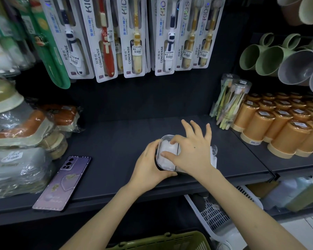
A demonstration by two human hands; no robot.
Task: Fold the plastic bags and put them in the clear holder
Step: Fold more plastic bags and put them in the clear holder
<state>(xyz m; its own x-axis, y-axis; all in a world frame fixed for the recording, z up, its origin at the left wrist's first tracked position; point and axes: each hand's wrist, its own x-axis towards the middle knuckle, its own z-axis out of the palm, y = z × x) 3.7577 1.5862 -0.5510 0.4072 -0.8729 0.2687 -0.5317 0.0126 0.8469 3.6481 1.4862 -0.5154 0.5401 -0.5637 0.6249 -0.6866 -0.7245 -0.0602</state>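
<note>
We are gripping the clear holder (166, 136) from its left side, left hand (148, 164) curled round its wall. Right hand (192, 150) is nearer the folded bag (165, 159), pinching it from directly above with thumb and forefinger, other fingers splayed. The bag is sitting inside the holder.

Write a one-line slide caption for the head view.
Left hand grips the holder on a shelf while the right hand sets thumb and forefinger on folded bags inside it.
</note>
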